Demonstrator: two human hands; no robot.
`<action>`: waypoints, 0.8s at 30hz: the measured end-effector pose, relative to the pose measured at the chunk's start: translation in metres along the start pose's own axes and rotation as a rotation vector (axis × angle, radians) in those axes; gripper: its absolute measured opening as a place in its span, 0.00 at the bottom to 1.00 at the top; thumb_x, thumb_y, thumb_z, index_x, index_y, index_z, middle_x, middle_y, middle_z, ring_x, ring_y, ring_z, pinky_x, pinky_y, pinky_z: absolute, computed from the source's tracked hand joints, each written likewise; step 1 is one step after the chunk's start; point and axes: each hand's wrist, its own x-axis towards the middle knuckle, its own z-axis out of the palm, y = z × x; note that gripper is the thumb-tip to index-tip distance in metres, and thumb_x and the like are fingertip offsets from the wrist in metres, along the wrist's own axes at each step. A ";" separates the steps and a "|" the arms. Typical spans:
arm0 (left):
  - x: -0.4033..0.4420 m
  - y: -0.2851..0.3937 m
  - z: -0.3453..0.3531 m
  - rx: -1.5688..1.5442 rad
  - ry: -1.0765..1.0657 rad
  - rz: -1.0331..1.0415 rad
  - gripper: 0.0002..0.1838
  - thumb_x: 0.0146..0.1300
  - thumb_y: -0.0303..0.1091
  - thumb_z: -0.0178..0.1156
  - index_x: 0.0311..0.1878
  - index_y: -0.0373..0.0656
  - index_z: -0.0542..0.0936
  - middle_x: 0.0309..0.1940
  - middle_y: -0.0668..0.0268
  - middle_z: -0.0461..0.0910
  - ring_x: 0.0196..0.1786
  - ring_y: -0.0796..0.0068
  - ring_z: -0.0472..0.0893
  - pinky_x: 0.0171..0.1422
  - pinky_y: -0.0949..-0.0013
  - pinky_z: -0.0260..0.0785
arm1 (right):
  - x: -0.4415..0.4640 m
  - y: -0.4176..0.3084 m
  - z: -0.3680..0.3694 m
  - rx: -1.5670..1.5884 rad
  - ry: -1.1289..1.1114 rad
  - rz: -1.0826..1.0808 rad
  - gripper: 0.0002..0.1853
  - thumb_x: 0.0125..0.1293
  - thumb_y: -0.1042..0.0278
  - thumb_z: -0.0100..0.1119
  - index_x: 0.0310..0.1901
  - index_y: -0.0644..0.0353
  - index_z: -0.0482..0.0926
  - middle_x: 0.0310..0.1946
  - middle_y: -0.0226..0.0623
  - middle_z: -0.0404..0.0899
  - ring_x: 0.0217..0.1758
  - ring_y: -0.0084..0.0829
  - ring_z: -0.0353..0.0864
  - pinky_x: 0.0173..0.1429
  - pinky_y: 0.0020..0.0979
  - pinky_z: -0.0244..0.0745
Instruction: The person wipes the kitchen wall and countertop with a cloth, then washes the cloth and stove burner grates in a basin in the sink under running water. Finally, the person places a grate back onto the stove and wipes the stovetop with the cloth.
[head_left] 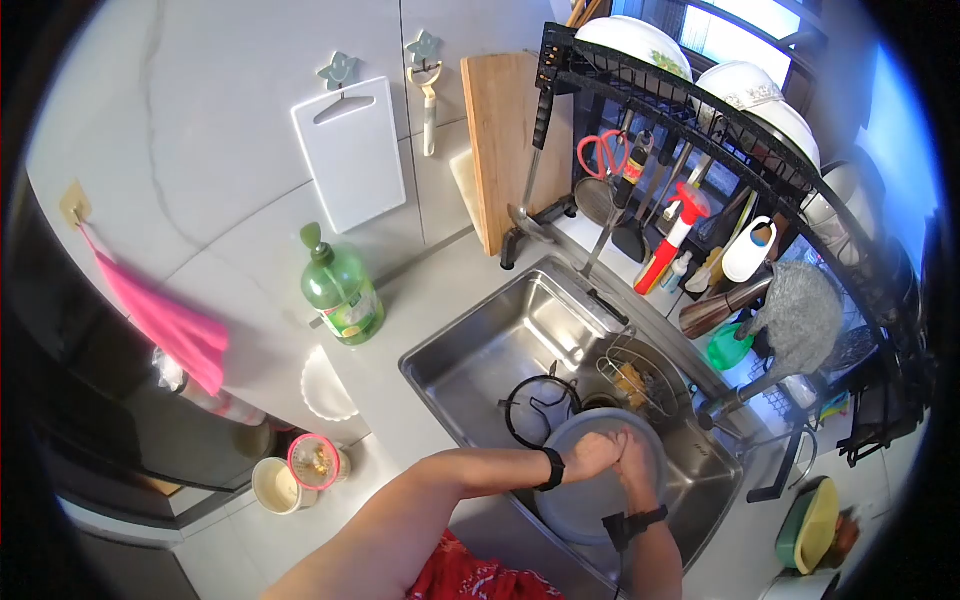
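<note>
From my feed, left hand (594, 455) and right hand (634, 460) are bunched together, fingers curled, over the grey basin (598, 505) in the sink (470, 355) (can't tell if they grip anything). Black ring rack (508, 412) beside basin; green bottle (342, 298) upright on surface (395, 390).

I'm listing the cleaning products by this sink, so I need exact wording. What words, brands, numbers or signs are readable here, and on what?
No text reads clearly enough to quote.
Green pump bottle: printed label, too blurred.
Red-and-white bottle: too small to read.
White bottle: no readable wording.
Sink: small dark marks on its right side, too small to make out.
</note>
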 end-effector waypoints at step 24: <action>-0.001 0.016 -0.036 0.197 -0.218 0.126 0.15 0.48 0.33 0.59 0.38 0.34 0.75 0.29 0.49 0.79 0.34 0.52 0.80 0.35 0.58 0.71 | -0.049 -0.030 -0.013 -0.762 0.069 -0.723 0.14 0.50 0.67 0.59 0.39 0.62 0.74 0.31 0.54 0.77 0.33 0.50 0.78 0.35 0.44 0.71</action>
